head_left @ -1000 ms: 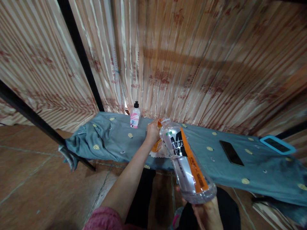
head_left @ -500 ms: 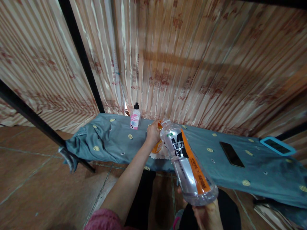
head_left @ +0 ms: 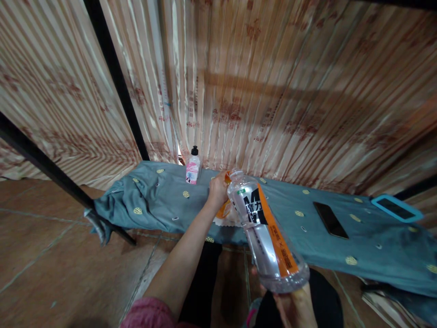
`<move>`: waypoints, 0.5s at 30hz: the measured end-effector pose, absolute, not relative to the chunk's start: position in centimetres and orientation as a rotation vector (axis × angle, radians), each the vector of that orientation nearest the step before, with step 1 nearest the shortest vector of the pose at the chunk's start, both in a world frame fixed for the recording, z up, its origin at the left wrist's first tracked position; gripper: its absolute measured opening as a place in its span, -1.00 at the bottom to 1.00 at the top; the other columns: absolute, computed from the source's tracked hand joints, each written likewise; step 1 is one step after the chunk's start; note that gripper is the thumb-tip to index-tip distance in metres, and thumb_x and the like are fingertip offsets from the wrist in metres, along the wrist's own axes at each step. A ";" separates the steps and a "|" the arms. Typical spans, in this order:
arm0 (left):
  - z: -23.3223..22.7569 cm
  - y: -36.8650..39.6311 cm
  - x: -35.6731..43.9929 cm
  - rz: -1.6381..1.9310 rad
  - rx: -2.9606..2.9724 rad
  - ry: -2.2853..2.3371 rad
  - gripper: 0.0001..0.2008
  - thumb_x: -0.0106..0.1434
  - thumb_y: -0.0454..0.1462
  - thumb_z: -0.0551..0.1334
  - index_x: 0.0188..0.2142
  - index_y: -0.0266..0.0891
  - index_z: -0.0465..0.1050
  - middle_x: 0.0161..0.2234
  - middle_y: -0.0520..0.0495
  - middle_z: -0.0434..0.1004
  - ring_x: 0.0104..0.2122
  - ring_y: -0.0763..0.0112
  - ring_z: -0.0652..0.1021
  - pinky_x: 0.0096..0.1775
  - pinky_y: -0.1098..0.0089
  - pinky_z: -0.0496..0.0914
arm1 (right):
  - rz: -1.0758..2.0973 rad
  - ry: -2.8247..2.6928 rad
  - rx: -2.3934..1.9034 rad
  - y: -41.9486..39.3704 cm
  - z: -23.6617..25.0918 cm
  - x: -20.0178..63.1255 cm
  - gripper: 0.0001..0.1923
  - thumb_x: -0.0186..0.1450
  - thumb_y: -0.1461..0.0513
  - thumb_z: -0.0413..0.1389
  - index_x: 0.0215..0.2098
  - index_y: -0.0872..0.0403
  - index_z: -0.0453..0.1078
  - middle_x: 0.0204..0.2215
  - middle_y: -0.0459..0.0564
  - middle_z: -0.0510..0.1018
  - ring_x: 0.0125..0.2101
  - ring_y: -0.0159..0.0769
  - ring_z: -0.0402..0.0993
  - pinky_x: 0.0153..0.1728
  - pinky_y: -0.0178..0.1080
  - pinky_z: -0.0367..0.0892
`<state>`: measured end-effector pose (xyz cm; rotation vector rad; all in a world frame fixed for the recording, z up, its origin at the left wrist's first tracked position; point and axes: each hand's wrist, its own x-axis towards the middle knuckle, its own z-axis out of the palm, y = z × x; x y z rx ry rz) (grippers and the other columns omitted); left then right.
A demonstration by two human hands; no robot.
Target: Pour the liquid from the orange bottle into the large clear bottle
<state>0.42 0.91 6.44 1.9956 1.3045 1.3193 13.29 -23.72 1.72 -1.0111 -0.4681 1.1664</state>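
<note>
Bottle [head_left: 268,237]: uncapped, tilted; right hand [head_left: 293,301] grasps base, left hand [head_left: 218,189] grips orange item [head_left: 226,177] beside mouth. Remaining contents unclear.

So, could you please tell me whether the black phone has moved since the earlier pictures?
No. Against the yellow print on the cloth just left of it, the black phone keeps the same place and slant.

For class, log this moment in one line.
right hand: holding tilted clear plastic bottle | left hand: at small orange object near bottle's mouth
</note>
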 end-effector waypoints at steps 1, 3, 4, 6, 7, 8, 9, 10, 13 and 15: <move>6.4 0.9 0.4 1.320 1.997 1.306 -0.78 0.19 -0.31 0.14 -0.19 -0.26 0.49 -0.24 -0.10 0.59 -0.22 0.30 0.54 -0.17 0.39 0.39 | 1.148 -0.461 -1.001 -23.8 1.9 13.0 -0.37 0.02 0.10 0.31 0.02 -0.09 0.23 -0.25 0.00 0.66 -0.38 -0.05 0.62 -0.45 -0.19 0.46; 6.4 0.9 0.4 1.319 2.002 1.308 -0.78 0.18 -0.32 0.14 -0.20 -0.27 0.49 -0.25 -0.10 0.59 -0.22 0.30 0.54 -0.17 0.39 0.39 | 1.131 -0.446 -0.975 -24.0 2.4 12.4 -0.35 0.01 0.03 0.32 0.02 -0.10 0.23 -0.21 0.01 0.65 -0.35 -0.02 0.62 -0.41 -0.16 0.47; 6.4 0.9 0.5 1.322 2.005 1.308 -0.79 0.18 -0.32 0.14 -0.20 -0.26 0.49 -0.25 -0.10 0.59 -0.22 0.31 0.54 -0.17 0.39 0.39 | 1.154 -0.464 -0.951 -24.2 2.6 12.2 -0.31 -0.04 0.01 0.34 0.01 -0.08 0.25 -0.23 0.04 0.66 -0.35 0.00 0.62 -0.44 -0.16 0.47; 6.3 0.9 0.5 1.331 2.009 1.308 -0.79 0.18 -0.32 0.14 -0.21 -0.26 0.49 -0.25 -0.09 0.59 -0.22 0.31 0.54 -0.17 0.39 0.39 | 1.113 -0.366 -0.929 -24.4 3.0 11.7 -0.35 -0.04 0.01 0.34 -0.01 -0.12 0.28 -0.21 -0.05 0.65 -0.34 -0.09 0.62 -0.38 -0.19 0.46; 6.3 1.0 0.5 1.335 2.011 1.309 -0.79 0.18 -0.33 0.14 -0.21 -0.26 0.49 -0.25 -0.09 0.59 -0.22 0.32 0.54 -0.17 0.39 0.39 | 1.107 -0.336 -0.916 -24.5 3.0 11.6 -0.36 -0.06 0.01 0.35 -0.03 -0.13 0.30 -0.23 -0.08 0.66 -0.36 -0.13 0.62 -0.39 -0.22 0.45; 6.2 1.0 0.5 1.338 2.012 1.311 -0.78 0.18 -0.33 0.14 -0.20 -0.26 0.49 -0.25 -0.10 0.59 -0.23 0.31 0.54 -0.17 0.39 0.39 | 1.095 -0.311 -0.903 -24.6 3.0 11.5 -0.39 -0.05 0.02 0.35 -0.05 -0.15 0.32 -0.24 -0.10 0.66 -0.37 -0.16 0.62 -0.40 -0.23 0.45; 6.2 1.1 0.5 1.337 2.014 1.313 -0.78 0.18 -0.32 0.14 -0.20 -0.27 0.49 -0.25 -0.10 0.59 -0.23 0.31 0.54 -0.17 0.39 0.39 | 1.099 -0.307 -0.890 -24.7 2.9 11.6 -0.41 -0.04 0.03 0.34 -0.06 -0.15 0.33 -0.26 -0.10 0.66 -0.38 -0.17 0.61 -0.42 -0.23 0.44; 6.1 1.1 0.5 1.334 2.016 1.316 -0.78 0.18 -0.32 0.14 -0.20 -0.27 0.49 -0.25 -0.11 0.59 -0.24 0.31 0.54 -0.18 0.38 0.39 | 1.103 -0.318 -0.882 -24.7 2.6 11.8 -0.43 -0.01 0.04 0.33 -0.05 -0.14 0.33 -0.26 -0.09 0.66 -0.38 -0.17 0.61 -0.43 -0.23 0.44; 6.0 1.3 0.5 1.331 2.028 1.298 -0.79 0.19 -0.30 0.15 -0.20 -0.28 0.48 -0.26 -0.11 0.58 -0.26 0.32 0.54 -0.19 0.39 0.39 | 1.131 -0.420 -0.855 -24.7 1.4 12.7 -0.53 0.09 0.08 0.26 -0.03 -0.14 0.32 -0.22 -0.03 0.65 -0.39 -0.17 0.60 -0.45 -0.21 0.44; 6.0 1.3 0.5 1.329 2.035 1.292 -0.80 0.19 -0.29 0.15 -0.21 -0.27 0.48 -0.27 -0.10 0.58 -0.26 0.34 0.53 -0.19 0.40 0.39 | 1.144 -0.526 -0.811 -24.6 0.7 13.2 -0.54 0.08 0.10 0.28 -0.06 -0.15 0.33 -0.23 -0.03 0.65 -0.44 -0.18 0.60 -0.49 -0.23 0.43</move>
